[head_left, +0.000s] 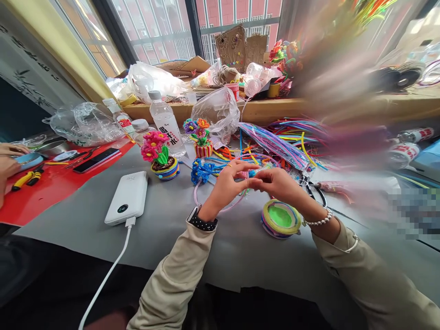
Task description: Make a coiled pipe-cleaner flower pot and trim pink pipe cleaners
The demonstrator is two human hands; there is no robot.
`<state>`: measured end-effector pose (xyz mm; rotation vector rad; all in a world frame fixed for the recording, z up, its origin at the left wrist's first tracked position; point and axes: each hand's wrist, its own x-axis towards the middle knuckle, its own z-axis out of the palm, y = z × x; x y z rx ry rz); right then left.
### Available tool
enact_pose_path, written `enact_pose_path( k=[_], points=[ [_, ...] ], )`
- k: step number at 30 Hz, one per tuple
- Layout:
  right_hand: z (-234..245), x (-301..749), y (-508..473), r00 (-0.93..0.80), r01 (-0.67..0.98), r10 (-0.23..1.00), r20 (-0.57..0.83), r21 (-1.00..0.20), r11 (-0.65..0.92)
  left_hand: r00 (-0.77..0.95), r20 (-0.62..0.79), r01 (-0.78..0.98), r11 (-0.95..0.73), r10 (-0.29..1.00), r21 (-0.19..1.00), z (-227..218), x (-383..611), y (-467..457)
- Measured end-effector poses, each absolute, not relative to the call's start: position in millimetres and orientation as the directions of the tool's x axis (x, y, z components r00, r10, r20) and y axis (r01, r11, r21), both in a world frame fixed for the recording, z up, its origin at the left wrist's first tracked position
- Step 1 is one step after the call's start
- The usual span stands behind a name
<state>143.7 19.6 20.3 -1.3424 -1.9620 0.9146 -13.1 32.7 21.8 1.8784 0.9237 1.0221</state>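
My left hand [229, 185] and my right hand [280, 183] meet above the grey table, fingertips pinched together. What they pinch is too small to name, though a bit of blue shows between them. Blue pipe-cleaner flowers [202, 171] lie left of my left hand, and a pale pink pipe-cleaner loop [196, 195] curves beneath it. Below my right hand sits a round pot [281, 219] wrapped in coloured pipe cleaners, with a green inside. Behind my hands is a heap of loose pipe cleaners [275, 142], partly in clear wrap. Black-handled scissors [318, 189] lie by my right wrist.
Potted pipe-cleaner flowers [156, 151], a second flower pot [202, 147] and a water bottle [167, 123] stand at the left back. A white power bank [127, 197] trails a cable. Another person's hand [12, 150] is far left, near pliers [28, 178]. A blurred shape covers the right.
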Motion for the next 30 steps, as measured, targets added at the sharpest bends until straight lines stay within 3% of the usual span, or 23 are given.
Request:
enact_pose_path(
  k=[8, 12, 19, 23, 26, 30],
  points=[
    [24.1, 159.9, 24.2, -0.216, 0.384, 0.974, 0.070, -0.911, 0.151, 0.412, -0.007, 0.296, -0.127, 0.911, 0.947, 8.2, -17.4, 35.5],
    [25.1, 171.5, 27.2, -0.071, 0.220, 0.993, 0.099, -0.969, 0.112, 0.390, -0.012, 0.305, -0.117, 0.921, 0.945, 11.4, -15.7, 34.5],
    [21.9, 191.1, 34.2, 0.053, -0.165, 0.998, 0.019, -0.986, 0.027, 0.338, 0.025, 0.373, -0.158, 0.941, 0.914, 2.8, -18.1, 39.8],
    [26.4, 203.7, 37.5, 0.122, -0.319, 0.992, 0.020, -0.946, 0.058, 0.278, 0.109, 0.517, -0.244, 0.954, 0.820, -1.0, -20.5, 43.0],
    [32.8, 214.2, 38.0, 0.130, -0.419, 0.991, 0.012, -0.906, 0.065, 0.234, 0.185, 0.686, -0.297, 0.954, 0.664, 1.8, -20.2, 42.4],
    [41.6, 230.0, 35.6, 0.098, -0.460, 0.993, 0.073, -0.881, 0.110, 0.184, 0.174, 0.804, -0.250, 0.968, 0.540, 3.0, -19.6, 42.5]
  ],
)
